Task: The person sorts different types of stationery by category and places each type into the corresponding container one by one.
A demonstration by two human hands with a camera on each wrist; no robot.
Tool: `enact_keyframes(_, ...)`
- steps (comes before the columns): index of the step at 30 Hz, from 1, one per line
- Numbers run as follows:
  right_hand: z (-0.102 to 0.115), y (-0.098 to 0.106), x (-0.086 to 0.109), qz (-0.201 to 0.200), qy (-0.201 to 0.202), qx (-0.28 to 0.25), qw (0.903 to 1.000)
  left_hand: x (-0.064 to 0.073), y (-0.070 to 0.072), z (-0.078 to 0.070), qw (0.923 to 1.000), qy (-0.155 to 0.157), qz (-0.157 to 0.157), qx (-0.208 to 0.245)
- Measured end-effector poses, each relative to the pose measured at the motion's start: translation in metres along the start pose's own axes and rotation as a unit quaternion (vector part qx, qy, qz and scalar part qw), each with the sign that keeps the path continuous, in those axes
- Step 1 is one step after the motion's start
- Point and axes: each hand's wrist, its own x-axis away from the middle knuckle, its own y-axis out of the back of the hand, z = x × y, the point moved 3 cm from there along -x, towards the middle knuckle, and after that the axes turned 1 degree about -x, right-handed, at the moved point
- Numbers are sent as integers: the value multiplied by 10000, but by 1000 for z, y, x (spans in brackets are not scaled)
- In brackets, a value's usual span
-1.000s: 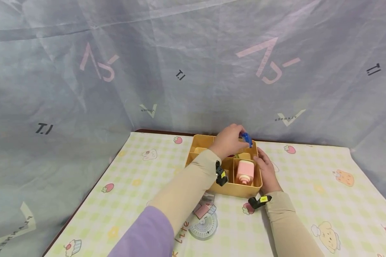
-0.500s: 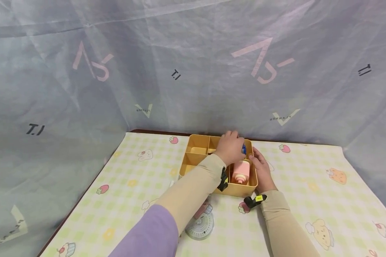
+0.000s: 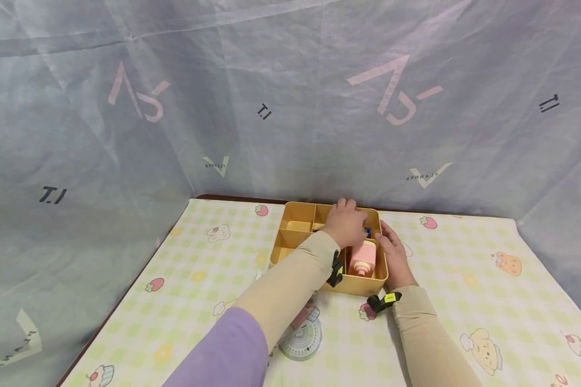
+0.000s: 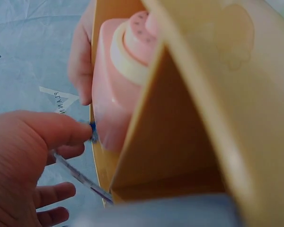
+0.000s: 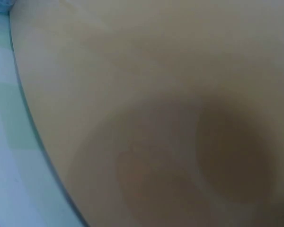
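Observation:
A yellow divided box (image 3: pixel 353 286) stands at the back of the table. My left hand (image 3: pixel 345 223) reaches down into its back right compartment. Between thumb and forefinger it pinches a small blue thing (image 4: pixel 93 132), mostly hidden, its kind unclear. A thin pale stick-like thing (image 4: pixel 80 177) runs below those fingers in the left wrist view. My right hand (image 3: pixel 398 258) rests against the box's right outer wall, thumb at the rim and fingers fairly straight. A pink bottle-shaped thing (image 3: pixel 365 252) with a cream collar lies in the front right compartment.
In front of the box, a clear round protractor (image 3: pixel 301 341) and a pink block-like piece (image 3: pixel 300 318) lie on the checked tablecloth (image 3: pixel 445 301), partly behind my left forearm. A grey curtain (image 3: pixel 290 107) hangs close behind the table.
My left hand has lowered the blue thing from above the rim into the back right compartment. My right hand stays against the box wall. The head view has shifted slightly.

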Motion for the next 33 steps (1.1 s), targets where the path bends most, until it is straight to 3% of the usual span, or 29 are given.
enact_keyframes(8,0,1,2,61,-119,110,9999,6,5,11,9968,10,-101,795)
enact_keyframes(16,-1,0,4,-9,-181,80,9998,16,27,44,9740,18,-136,2262)
enact_keyframes(20,2,-1,4,-43,-254,164,9995,23,41,72,9575,-88,-151,2879)
enact_keyframes(24,3,0,3,-93,-313,219,9992,29,52,109,9340,-82,-354,3554)
enact_keyframes(26,3,0,2,-99,-338,249,9991,34,56,128,9231,51,-491,3814)
enact_keyframes(29,3,-1,2,-81,-349,241,9991,46,56,155,9114,530,-581,4040)
enact_keyframes(31,2,-1,2,-55,-348,224,9991,55,52,172,9085,897,-532,4046)
enact_keyframes(33,2,-2,2,-29,-352,221,9991,65,45,186,9186,1134,-372,3768)
